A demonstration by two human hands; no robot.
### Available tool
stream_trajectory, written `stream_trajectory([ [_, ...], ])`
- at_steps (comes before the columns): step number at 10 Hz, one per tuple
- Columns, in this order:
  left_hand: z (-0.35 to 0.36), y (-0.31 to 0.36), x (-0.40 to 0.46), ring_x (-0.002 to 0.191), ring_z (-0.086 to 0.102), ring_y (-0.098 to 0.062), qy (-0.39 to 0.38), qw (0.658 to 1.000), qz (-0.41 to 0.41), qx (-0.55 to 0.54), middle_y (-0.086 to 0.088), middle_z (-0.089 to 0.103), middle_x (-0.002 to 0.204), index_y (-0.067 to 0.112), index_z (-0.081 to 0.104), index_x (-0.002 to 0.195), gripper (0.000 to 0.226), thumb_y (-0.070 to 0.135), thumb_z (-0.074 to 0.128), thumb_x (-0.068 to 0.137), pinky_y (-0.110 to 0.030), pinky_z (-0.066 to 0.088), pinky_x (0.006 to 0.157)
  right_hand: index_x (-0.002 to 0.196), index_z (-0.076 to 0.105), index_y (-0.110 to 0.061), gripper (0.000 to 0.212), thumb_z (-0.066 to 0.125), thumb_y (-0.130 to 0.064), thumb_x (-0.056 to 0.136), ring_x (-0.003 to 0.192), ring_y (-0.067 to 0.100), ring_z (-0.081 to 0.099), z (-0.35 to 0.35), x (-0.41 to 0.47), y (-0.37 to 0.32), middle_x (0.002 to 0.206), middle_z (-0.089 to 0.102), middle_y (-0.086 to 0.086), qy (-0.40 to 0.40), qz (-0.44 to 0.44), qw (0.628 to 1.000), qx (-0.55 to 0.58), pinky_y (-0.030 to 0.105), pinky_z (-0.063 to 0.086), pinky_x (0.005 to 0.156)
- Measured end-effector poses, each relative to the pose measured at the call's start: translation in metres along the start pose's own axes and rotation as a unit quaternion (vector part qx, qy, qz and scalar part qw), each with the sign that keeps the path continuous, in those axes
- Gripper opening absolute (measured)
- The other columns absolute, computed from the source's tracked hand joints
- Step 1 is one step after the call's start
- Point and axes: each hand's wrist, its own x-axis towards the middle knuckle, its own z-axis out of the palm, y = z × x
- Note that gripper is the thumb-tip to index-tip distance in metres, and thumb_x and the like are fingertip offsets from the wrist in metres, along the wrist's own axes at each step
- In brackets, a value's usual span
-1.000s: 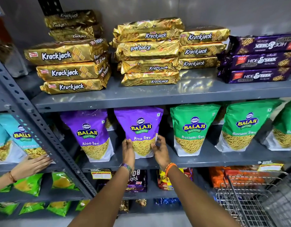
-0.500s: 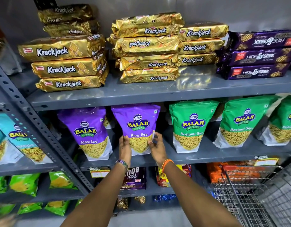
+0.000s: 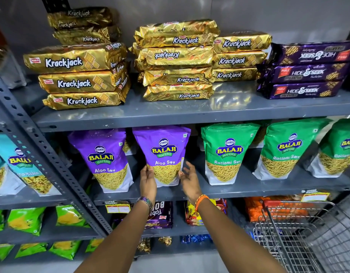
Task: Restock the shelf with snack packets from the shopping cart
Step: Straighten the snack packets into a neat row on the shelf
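While flanking the purple Balaji Aloo Sev pouch (image 3: 162,154) on the middle shelf (image 3: 249,189), both hands at its lower corners. Left hand (image 3: 148,181) flat against the pouch's left edge, fingers straight and touching the film; right hand (image 3: 188,179) just beside the right edge, fingers spread loosely, contact there too close to call. Neither hand closed around anything. Pouch standing upright on its base, next to a second Aloo Sev pouch (image 3: 105,158) to the left and green Ratlami Sev pouches (image 3: 228,152) to the right.

Probably the placing step at its end: pouch seated, being squared up in its row. Next move likely calls for letting go without tipping the pouch, then reaching down right to the wire shopping cart (image 3: 292,239) for another packet; cart contents not visible from here.

Grey painted steel shelving with a perforated upright (image 3: 52,162), smooth and slippery for film pouches. Above, stacked gold Krackjack packs (image 3: 79,79) and purple Hide & Seek packs (image 3: 306,72). Below, yellow price tags (image 3: 117,207) on the shelf lip, more biscuit packs, green packets lower left. Plain grey wall behind, a shop aisle.
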Motion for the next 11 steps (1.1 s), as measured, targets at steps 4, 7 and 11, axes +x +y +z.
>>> stream_trajectory([
  [4, 0.004, -0.023, 0.005, 0.128, 0.056, -0.031, -0.034, 0.999, -0.028, 0.012, 0.0, 0.063, 0.134, 0.045, 0.053, 0.125, 0.056, 0.069, 0.047, 0.074, -0.057, 0.042, 0.109, 0.139, 0.044, -0.019, 0.045, 0.052, -0.009, 0.095, 0.111, 0.017, 0.06, -0.006, 0.012, 0.013, 0.125, 0.063, 0.002, -0.015, 0.003, 0.997, -0.074, 0.046, 0.049, 0.105],
  [7, -0.002, -0.021, 0.011, 0.128, 0.056, -0.019, -0.036, 0.999, -0.022, 0.006, 0.007, 0.06, 0.139, 0.042, 0.053, 0.132, 0.065, 0.072, 0.045, 0.075, -0.053, 0.042, 0.111, 0.14, 0.041, -0.02, 0.048, 0.053, -0.008, 0.095, 0.115, 0.019, 0.061, 0.001, 0.007, 0.008, 0.126, 0.063, -0.001, -0.021, 0.013, 0.997, -0.068, 0.044, 0.05, 0.104],
  [11, 0.0, 0.023, -0.033, 0.139, 0.044, -0.028, 0.049, 0.986, 0.075, 0.141, -0.007, 0.047, 0.15, 0.02, 0.041, 0.148, 0.055, 0.038, 0.048, 0.097, -0.044, 0.034, 0.116, 0.133, 0.047, -0.02, 0.042, 0.055, -0.009, 0.094, 0.112, 0.019, 0.063, 0.0, -0.006, -0.013, 0.127, 0.064, 0.005, 0.004, 0.007, 0.998, -0.057, 0.045, 0.051, 0.102],
])
